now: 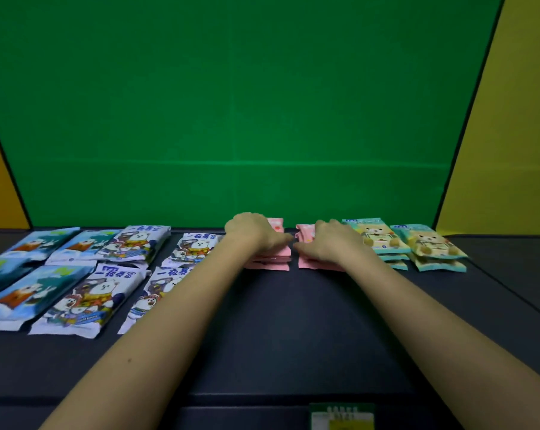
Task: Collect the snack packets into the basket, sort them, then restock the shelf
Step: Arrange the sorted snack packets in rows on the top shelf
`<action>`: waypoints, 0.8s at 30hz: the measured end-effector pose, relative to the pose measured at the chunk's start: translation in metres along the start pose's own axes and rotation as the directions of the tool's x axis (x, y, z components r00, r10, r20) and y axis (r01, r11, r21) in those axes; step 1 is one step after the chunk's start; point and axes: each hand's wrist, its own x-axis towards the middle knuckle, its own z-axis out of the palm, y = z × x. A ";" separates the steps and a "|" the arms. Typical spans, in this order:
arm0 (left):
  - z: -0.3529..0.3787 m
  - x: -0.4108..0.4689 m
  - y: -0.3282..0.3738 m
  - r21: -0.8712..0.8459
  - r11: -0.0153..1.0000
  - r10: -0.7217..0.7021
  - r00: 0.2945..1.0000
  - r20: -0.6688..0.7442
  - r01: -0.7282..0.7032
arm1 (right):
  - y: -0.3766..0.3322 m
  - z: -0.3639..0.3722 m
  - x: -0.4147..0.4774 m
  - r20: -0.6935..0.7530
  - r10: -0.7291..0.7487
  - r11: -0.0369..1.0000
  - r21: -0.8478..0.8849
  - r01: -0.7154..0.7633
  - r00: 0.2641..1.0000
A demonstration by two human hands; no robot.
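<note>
Pink: the left hand (256,234) grips the left pink stack (278,260), right hand (330,243) the right pink stack (307,263), arms outstretched.

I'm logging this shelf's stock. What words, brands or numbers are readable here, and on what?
"一夜暴富": big blue characters on the white cartoon-animal packets.
Their small print: blurred.
Blue packets: green logo, unreadable.
Teal bear packets: blue corner logo, too small.
Pink packets: mostly under the left hand and right hand, nothing legible.
Shelf-edge label: print blurred.
</note>
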 end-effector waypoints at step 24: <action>-0.007 -0.102 -0.009 0.150 0.971 0.179 0.983 0.045 -0.183 | 0.026 -0.009 -0.109 0.013 -0.125 0.985 0.117 0.123 0.992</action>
